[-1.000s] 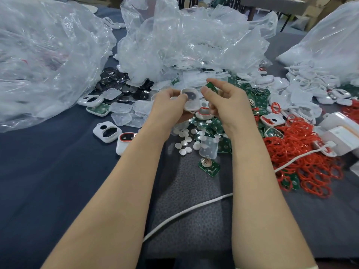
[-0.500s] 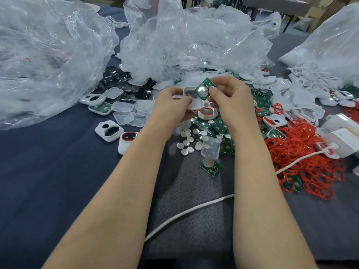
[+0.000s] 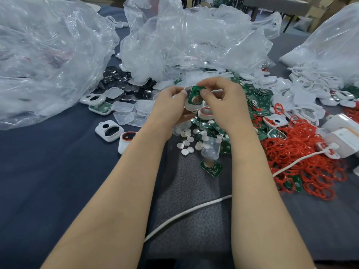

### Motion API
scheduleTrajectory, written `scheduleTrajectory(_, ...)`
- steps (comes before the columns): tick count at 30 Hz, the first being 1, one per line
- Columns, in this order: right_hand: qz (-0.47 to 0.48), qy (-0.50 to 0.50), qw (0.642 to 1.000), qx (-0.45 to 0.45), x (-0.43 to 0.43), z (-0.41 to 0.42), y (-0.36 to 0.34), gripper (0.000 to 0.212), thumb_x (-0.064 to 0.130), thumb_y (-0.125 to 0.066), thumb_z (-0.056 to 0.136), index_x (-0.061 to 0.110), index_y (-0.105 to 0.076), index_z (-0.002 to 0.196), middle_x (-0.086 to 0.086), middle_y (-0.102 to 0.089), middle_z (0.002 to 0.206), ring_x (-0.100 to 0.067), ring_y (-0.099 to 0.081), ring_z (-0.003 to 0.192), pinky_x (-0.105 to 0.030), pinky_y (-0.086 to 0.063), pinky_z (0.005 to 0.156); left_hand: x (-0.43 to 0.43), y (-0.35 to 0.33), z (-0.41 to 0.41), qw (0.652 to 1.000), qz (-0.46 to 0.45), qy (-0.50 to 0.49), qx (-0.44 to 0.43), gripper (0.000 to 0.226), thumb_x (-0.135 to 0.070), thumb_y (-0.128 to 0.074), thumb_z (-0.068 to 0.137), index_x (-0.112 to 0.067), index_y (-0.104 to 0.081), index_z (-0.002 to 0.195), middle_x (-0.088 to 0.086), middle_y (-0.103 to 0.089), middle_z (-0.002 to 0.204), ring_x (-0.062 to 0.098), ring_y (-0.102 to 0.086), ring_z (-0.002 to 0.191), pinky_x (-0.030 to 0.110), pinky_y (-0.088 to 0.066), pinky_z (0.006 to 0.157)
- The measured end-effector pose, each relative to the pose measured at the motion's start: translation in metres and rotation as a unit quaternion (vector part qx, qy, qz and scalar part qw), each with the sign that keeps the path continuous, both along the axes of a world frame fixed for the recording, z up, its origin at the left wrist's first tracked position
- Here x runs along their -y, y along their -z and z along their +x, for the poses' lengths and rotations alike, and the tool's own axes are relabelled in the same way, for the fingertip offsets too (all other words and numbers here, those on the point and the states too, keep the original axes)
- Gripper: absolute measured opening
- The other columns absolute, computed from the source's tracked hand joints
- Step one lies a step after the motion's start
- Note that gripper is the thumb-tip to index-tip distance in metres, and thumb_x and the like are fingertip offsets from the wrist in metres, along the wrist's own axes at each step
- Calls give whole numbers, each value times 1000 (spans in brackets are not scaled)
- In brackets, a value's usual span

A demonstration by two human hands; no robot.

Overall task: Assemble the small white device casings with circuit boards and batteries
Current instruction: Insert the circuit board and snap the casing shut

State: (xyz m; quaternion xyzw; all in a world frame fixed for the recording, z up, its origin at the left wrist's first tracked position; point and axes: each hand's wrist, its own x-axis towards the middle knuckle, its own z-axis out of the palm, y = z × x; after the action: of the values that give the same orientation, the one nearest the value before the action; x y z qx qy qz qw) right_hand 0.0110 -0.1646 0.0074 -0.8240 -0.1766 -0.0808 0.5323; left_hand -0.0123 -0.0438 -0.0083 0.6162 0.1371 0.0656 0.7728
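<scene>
Risk: my circuit board sits tilted in the casing; pressing now could, I judge, jam it or pop the battery loose.
Look: small white rounded shell, green board, brassy coin cell.
Where: held above the worktop.
Left hand: grips the casing.
Right hand: pinches the board.

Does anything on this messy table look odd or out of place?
Mostly loose heaps of parts. One green circuit board lies alone on the grey mat, apart from the board pile. The held board looks tilted in its white casing, not yet flat.
</scene>
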Motion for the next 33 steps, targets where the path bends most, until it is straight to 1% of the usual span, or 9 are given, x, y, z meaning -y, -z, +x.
scheduleTrajectory(3,-22,11,1000,14,-3,0,1,21,5,-58,90,21,-69,94,7,-57,80,-16,-61,80,-46,-57,76,0,0,0,1000,-9,-2,-1,18,-13,-43,101,-17,-55,88,6,-65,84,16,-65,66,26,-59,59)
scheduleTrajectory(9,-51,21,998,31,-5,0,2,19,5,-55,91,17,-69,98,-3,-62,85,-23,-63,87,-46,-56,79,1,0,0,1000,-1,1,2,18,-13,-45,100,-17,-57,87,6,-66,82,16,-66,71,24,-58,57)
scheduleTrajectory(12,-60,22,997,33,-5,0,2,19,6,-55,91,17,-69,98,-2,-60,86,-22,-63,89,-45,-55,80,1,0,0,1000,2,0,2,18,-14,-46,100,-17,-57,87,5,-66,81,16,-66,70,24,-58,58)
scheduleTrajectory(16,-85,29,995,39,-6,1,4,21,10,-55,92,22,-69,100,-10,-61,100,-22,-61,92,-44,-54,83,0,1,1,1000,22,4,-1,16,-14,-46,100,-16,-58,91,6,-68,86,18,-69,74,26,-58,61)
scheduleTrajectory(20,-95,29,994,40,-7,1,5,22,11,-55,93,22,-69,105,-12,-60,103,-23,-61,92,-42,-53,84,-1,1,0,1000,14,-2,0,16,-13,-46,100,-16,-59,90,8,-67,89,18,-69,74,25,-57,59)
scheduleTrajectory(22,-102,36,993,47,-8,1,6,23,11,-55,93,22,-69,107,-11,-59,104,-22,-60,89,-36,-51,86,-1,1,0,1000,11,-5,0,17,-12,-46,99,-16,-58,88,8,-67,89,17,-68,72,25,-57,58)
scheduleTrajectory(24,-107,44,992,58,-9,0,7,23,13,-55,93,23,-69,109,-8,-58,104,-17,-57,88,-22,-44,83,-1,1,0,1000,7,-7,1,18,-11,-45,99,-15,-58,87,8,-66,88,17,-68,72,26,-58,58)
scheduleTrajectory(26,-106,50,991,63,-10,0,8,24,14,-56,93,23,-69,110,-5,-56,102,-16,-57,89,-19,-41,81,-1,1,1,1000,3,-9,2,19,-10,-45,99,-15,-58,87,8,-66,87,17,-68,71,26,-58,58)
scheduleTrajectory(33,-77,47,995,48,-12,1,10,21,12,-56,92,21,-66,108,-9,-59,96,-26,-62,80,-43,-53,81,-1,0,-1,1000,-7,-14,2,16,-14,-48,99,-15,-58,87,8,-67,86,15,-69,67,23,-55,57)
